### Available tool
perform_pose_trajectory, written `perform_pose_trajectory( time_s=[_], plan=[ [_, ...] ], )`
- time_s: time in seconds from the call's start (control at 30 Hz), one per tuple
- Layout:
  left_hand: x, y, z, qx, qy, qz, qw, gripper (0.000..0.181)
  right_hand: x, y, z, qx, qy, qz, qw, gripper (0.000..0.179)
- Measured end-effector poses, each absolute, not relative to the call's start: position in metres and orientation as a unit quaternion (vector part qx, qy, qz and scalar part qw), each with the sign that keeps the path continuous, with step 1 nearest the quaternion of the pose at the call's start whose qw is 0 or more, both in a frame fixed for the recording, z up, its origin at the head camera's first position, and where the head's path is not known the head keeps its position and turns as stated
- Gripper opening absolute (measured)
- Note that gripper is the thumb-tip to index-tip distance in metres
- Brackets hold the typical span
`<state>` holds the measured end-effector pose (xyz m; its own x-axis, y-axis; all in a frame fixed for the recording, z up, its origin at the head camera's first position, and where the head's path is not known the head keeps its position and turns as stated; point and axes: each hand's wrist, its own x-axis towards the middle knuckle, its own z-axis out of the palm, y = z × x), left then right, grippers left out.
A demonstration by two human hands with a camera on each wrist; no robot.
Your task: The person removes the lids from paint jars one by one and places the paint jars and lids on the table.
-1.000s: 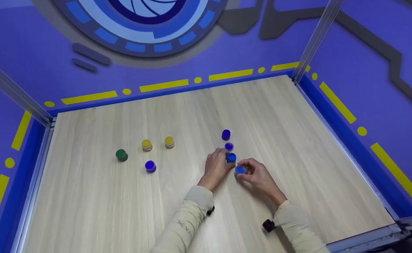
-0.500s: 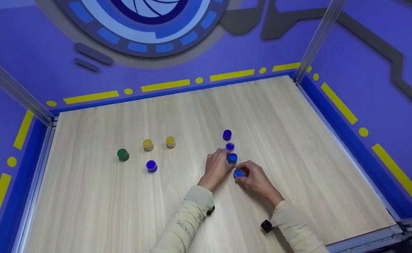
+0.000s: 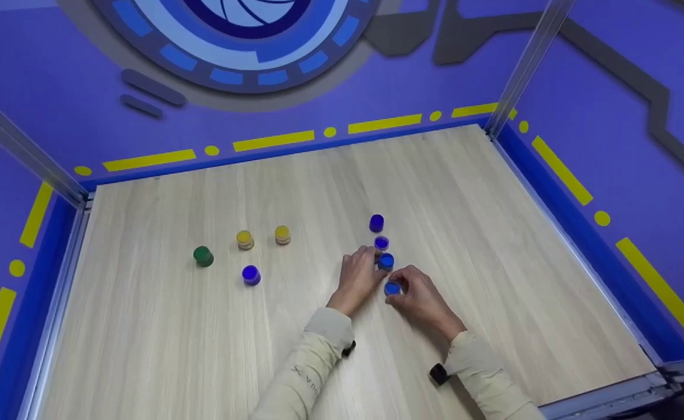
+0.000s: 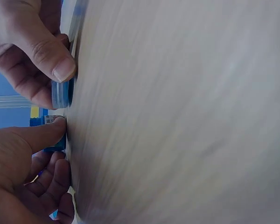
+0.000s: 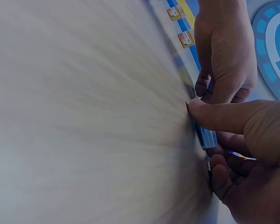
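In the head view my left hand (image 3: 358, 280) grips a small blue paint jar (image 3: 386, 262) that stands on the table, its open top facing up. A printed label shows on this jar's side in the left wrist view. Just nearer to me, my right hand (image 3: 426, 296) pinches a shallow clear lid with blue inside (image 3: 392, 289) between thumb and fingers. The right wrist view shows the lid (image 5: 207, 137) low at the tabletop, its edge partly hidden by the thumb. Beyond the left fingertips lie a purple lid (image 3: 381, 242) and a dark purple jar (image 3: 376, 223).
Left of my hands stand two yellow-topped jars, one (image 3: 245, 240) beside the other (image 3: 283, 235), a green jar (image 3: 203, 256) and a purple jar (image 3: 251, 275). Blue-purple panels (image 3: 295, 125) wall in the wooden table (image 3: 161, 326) at the back and sides.
My right hand has brought the blue lid a little nearer to me and to the left. The left hand stays at the blue jar, and the other jars have not moved.
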<state>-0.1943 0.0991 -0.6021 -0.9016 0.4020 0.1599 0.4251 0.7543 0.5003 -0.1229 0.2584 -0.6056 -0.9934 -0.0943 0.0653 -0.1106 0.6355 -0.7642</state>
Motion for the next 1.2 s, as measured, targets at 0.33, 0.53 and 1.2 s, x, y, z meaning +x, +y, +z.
perform_pose_trajectory(
  time_s=[0.33, 0.53, 1.2],
  plan=[
    [-0.194, 0.098, -0.603, -0.214, -0.925, -0.314, 0.009, 0.035, -0.124, 0.258, -0.608, 0.065, -0.905, 0.419, 0.027, 0.038],
    [-0.192, 0.095, -0.603, -0.221, -0.924, -0.310, 0.015, 0.035, -0.124, 0.257, -0.608, 0.051, -0.909, 0.414, 0.020, 0.038],
    [-0.168, 0.030, -0.600, -0.191, -0.907, -0.374, 0.025, 0.023, -0.124, 0.247, -0.606, 0.000, -0.912, 0.410, -0.012, 0.041]
  ],
)
